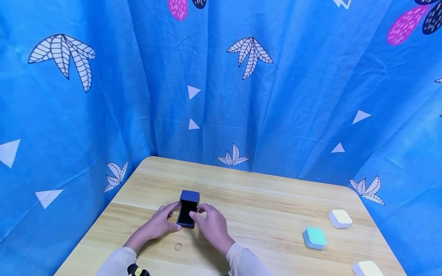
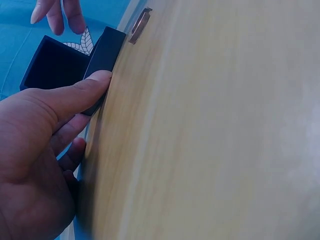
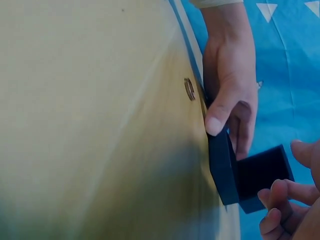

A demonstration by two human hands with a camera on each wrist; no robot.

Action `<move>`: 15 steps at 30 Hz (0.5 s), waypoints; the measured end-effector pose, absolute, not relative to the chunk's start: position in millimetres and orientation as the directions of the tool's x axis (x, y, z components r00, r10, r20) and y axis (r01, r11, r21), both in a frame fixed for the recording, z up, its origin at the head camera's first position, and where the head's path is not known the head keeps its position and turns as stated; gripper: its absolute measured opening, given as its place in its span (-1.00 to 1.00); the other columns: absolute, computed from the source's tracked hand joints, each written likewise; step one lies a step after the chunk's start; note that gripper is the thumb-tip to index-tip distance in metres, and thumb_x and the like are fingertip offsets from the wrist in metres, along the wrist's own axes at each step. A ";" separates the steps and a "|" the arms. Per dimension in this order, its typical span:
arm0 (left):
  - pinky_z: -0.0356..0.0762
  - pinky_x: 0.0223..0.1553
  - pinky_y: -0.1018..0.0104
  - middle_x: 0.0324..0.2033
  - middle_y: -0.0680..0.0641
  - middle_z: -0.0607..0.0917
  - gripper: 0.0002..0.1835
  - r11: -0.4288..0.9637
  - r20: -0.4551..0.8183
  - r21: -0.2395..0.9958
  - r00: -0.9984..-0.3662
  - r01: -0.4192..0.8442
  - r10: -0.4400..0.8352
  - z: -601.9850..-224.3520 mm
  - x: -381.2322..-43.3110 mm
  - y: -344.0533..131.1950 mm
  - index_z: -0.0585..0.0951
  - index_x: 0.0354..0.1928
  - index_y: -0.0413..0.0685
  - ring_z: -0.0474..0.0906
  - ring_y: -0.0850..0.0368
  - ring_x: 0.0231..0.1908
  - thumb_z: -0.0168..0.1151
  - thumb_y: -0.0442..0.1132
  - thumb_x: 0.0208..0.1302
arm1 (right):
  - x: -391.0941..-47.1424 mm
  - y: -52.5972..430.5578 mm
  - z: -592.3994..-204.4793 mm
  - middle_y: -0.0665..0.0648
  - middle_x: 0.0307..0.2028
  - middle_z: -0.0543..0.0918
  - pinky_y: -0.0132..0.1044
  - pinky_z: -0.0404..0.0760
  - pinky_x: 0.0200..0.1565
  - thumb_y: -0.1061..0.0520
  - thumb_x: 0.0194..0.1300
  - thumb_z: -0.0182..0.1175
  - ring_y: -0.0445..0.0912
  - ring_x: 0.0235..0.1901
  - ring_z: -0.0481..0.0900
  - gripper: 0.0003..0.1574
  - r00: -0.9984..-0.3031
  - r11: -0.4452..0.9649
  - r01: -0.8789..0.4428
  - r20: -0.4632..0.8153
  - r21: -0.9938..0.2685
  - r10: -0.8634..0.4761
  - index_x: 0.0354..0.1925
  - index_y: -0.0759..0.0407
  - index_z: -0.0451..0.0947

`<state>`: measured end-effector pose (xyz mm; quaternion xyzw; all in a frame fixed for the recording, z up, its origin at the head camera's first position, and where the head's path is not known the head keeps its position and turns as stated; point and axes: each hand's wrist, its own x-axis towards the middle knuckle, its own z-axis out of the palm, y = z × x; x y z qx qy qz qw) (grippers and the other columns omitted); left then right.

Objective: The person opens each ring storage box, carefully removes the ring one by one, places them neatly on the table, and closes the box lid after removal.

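Observation:
A dark blue ring box (image 1: 190, 196) stands on the wooden table with its lid raised, showing a black inside. My left hand (image 1: 159, 224) holds the box's base from the left, thumb at the front edge and fingers along the side. On the right, my right hand (image 1: 213, 225) hovers by the lid with loosely bent fingers; the left wrist view shows a gap between these fingers and the box. A thin metal ring (image 3: 189, 89) lies on the table in front of the box, near the left forearm.
To the right on the table (image 1: 262, 222) sit a turquoise rounded block (image 1: 314, 238) and two white rounded blocks, one farther back (image 1: 340, 218) and one at the front (image 1: 367, 268). A blue patterned curtain (image 1: 221, 99) hangs around the table's far edge and sides.

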<state>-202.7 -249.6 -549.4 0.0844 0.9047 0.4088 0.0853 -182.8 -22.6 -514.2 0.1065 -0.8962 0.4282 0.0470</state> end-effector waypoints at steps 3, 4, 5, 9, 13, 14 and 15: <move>0.37 0.18 -0.06 0.31 0.05 0.54 -0.02 0.644 -0.088 0.761 -0.971 0.078 0.222 -549.4 -203.0 -249.2 0.29 0.52 0.07 0.40 0.03 0.11 0.56 -0.06 0.05 | -188.3 -20.0 -514.2 0.00 -0.14 0.76 -0.10 0.61 -0.09 -0.31 0.33 0.24 -0.04 -0.10 0.69 -0.42 -0.978 0.613 -0.208 0.166 -0.763 -0.125 0.07 0.06 0.67; 0.36 0.18 -0.07 0.32 0.04 0.54 -0.02 0.643 -0.088 0.762 -0.971 0.078 0.223 -549.4 -203.1 -249.1 0.29 0.52 0.06 0.40 0.02 0.11 0.56 -0.06 0.05 | -189.9 -19.1 -514.2 0.00 -0.14 0.76 -0.09 0.61 -0.09 -0.30 0.33 0.25 -0.02 -0.09 0.69 -0.42 -0.979 0.611 -0.204 0.167 -0.765 -0.117 0.07 0.06 0.67; 0.37 0.18 -0.08 0.32 0.04 0.54 -0.02 0.642 -0.087 0.762 -0.971 0.079 0.224 -549.4 -203.2 -248.9 0.29 0.52 0.05 0.40 0.02 0.11 0.56 -0.06 0.05 | -191.6 -18.4 -514.2 0.01 -0.14 0.76 -0.07 0.61 -0.08 -0.29 0.33 0.25 -0.01 -0.08 0.69 -0.43 -0.980 0.607 -0.199 0.167 -0.769 -0.109 0.07 0.07 0.66; 0.38 0.19 -0.09 0.32 0.03 0.54 -0.01 0.642 -0.088 0.763 -0.971 0.078 0.222 -548.7 -202.7 -248.5 0.29 0.51 0.04 0.41 0.02 0.11 0.57 -0.05 0.03 | -196.9 -16.5 -515.0 0.01 -0.13 0.76 -0.06 0.61 -0.08 -0.29 0.33 0.26 -0.01 -0.08 0.69 -0.42 -0.982 0.596 -0.185 0.167 -0.782 -0.087 0.09 0.06 0.65; 0.39 0.18 -0.06 0.31 0.02 0.54 -0.02 0.641 -0.088 0.764 -0.971 0.077 0.222 -549.2 -202.8 -248.6 0.30 0.51 0.04 0.40 0.01 0.11 0.57 -0.06 0.04 | -201.2 -16.3 -516.8 0.00 -0.10 0.75 -0.05 0.61 -0.05 -0.36 0.33 0.22 -0.03 -0.07 0.68 -0.35 -0.985 0.585 -0.171 0.152 -0.793 -0.082 0.13 0.05 0.63; 0.39 0.17 -0.07 0.31 0.02 0.54 -0.02 0.639 -0.085 0.765 -0.971 0.079 0.222 -549.6 -203.0 -248.7 0.30 0.51 0.03 0.41 0.01 0.11 0.57 -0.07 0.04 | -202.0 -16.3 -517.1 0.00 -0.09 0.75 -0.04 0.61 -0.03 -0.38 0.32 0.21 -0.03 -0.06 0.68 -0.33 -0.986 0.581 -0.165 0.145 -0.797 -0.082 0.14 0.04 0.62; 0.39 0.17 -0.07 0.31 0.02 0.54 -0.02 0.638 -0.086 0.766 -0.971 0.078 0.222 -549.9 -203.3 -248.8 0.30 0.51 0.02 0.41 0.01 0.11 0.57 -0.08 0.04 | -203.0 -16.5 -517.4 0.01 -0.08 0.75 -0.02 0.61 -0.02 -0.41 0.32 0.19 -0.03 -0.05 0.68 -0.31 -0.987 0.576 -0.161 0.139 -0.802 -0.082 0.14 0.03 0.62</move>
